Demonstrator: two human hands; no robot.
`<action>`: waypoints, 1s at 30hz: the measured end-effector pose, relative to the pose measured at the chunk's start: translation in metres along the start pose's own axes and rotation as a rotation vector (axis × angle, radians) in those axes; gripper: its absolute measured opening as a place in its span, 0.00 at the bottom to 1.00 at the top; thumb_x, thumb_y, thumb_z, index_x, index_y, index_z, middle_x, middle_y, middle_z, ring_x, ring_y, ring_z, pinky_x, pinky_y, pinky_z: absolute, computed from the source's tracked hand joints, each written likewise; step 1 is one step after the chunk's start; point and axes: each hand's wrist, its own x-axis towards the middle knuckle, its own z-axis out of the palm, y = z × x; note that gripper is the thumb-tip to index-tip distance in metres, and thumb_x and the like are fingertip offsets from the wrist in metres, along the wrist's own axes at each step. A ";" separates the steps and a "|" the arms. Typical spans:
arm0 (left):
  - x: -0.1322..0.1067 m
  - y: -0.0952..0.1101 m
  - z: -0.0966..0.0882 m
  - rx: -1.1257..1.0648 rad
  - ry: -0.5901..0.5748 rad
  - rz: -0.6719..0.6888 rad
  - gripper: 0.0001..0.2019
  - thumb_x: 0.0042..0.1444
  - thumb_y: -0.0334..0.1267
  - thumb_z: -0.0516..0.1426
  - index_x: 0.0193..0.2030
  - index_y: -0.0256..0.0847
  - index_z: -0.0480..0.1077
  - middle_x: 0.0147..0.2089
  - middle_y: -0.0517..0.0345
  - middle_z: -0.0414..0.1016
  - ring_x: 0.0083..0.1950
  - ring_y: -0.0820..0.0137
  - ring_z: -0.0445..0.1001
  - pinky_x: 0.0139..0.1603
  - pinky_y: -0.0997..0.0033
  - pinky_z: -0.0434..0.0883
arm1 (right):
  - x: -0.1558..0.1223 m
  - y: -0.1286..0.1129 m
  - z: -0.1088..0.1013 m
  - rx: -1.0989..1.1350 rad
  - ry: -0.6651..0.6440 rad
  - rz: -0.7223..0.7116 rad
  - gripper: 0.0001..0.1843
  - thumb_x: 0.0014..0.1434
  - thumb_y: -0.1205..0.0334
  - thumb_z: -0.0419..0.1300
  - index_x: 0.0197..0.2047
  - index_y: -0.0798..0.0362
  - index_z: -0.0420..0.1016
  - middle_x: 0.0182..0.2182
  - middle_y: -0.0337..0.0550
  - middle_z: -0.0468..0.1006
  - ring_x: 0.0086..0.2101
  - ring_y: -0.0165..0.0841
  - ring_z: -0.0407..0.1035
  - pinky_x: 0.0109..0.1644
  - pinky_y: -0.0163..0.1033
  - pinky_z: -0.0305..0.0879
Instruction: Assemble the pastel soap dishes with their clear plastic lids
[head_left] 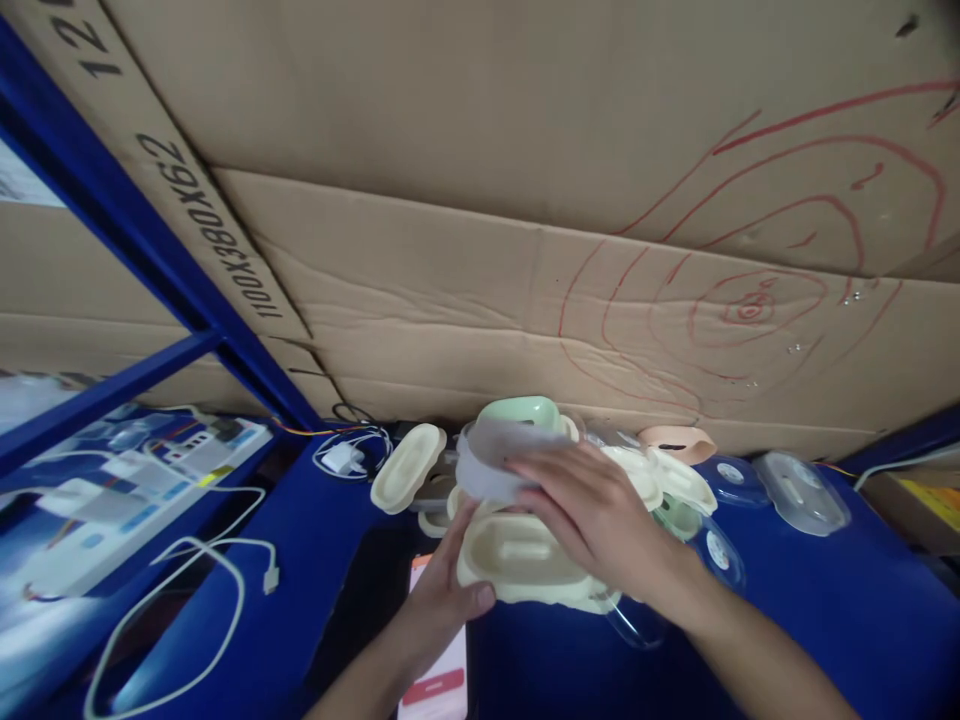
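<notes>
In front of me is a cream oval plastic dish [529, 560] with a raised bar in its middle. My left hand [454, 590] grips its left end, thumb at the near rim. My right hand [592, 510] is above the dish, closed on a whitish, see-through piece [491, 465] blurred by motion; its exact kind does not show. Behind it stands a pale green dish [521, 410]. Another cream dish [409, 470] leans at the left of the pile.
A phone [442, 670] lies lit under my left forearm. To the right are clear lids [802, 490], a peach piece [679, 442] and a small green dish [679, 515]. Power strip [135, 500] and white cables [240, 590] lie left. A cardboard wall [450, 260] rises behind.
</notes>
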 end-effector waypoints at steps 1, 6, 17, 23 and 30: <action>0.001 -0.002 -0.001 0.000 -0.021 -0.014 0.55 0.49 0.55 0.76 0.79 0.58 0.55 0.73 0.45 0.70 0.74 0.43 0.67 0.75 0.42 0.61 | 0.013 0.005 0.004 -0.108 -0.008 -0.037 0.14 0.79 0.60 0.52 0.58 0.54 0.77 0.53 0.50 0.85 0.52 0.39 0.79 0.56 0.47 0.71; 0.006 -0.001 -0.001 0.025 -0.163 -0.095 0.51 0.48 0.54 0.77 0.76 0.58 0.61 0.72 0.45 0.70 0.72 0.44 0.69 0.69 0.45 0.65 | 0.072 0.021 0.050 -0.517 -0.385 -0.250 0.13 0.77 0.66 0.53 0.49 0.58 0.80 0.45 0.49 0.85 0.48 0.44 0.78 0.54 0.51 0.69; 0.004 0.008 -0.001 0.029 -0.307 -0.116 0.49 0.45 0.50 0.79 0.72 0.53 0.66 0.72 0.46 0.70 0.70 0.44 0.71 0.65 0.50 0.68 | 0.086 0.031 0.078 -0.419 -0.471 -0.227 0.16 0.76 0.54 0.59 0.58 0.55 0.78 0.55 0.50 0.82 0.57 0.44 0.73 0.65 0.51 0.64; -0.003 0.019 -0.006 -0.077 -0.045 0.086 0.45 0.50 0.56 0.75 0.73 0.54 0.66 0.71 0.48 0.71 0.73 0.45 0.68 0.71 0.49 0.66 | 0.050 0.003 0.002 0.192 -0.510 -0.117 0.16 0.78 0.53 0.56 0.60 0.48 0.78 0.55 0.43 0.83 0.58 0.36 0.74 0.65 0.44 0.65; 0.005 0.028 0.004 -0.112 -0.017 0.201 0.52 0.53 0.63 0.72 0.79 0.60 0.53 0.78 0.47 0.61 0.77 0.45 0.63 0.74 0.45 0.65 | 0.010 -0.016 -0.016 0.119 -0.426 -0.073 0.08 0.75 0.60 0.59 0.52 0.49 0.79 0.50 0.43 0.84 0.56 0.38 0.75 0.62 0.46 0.67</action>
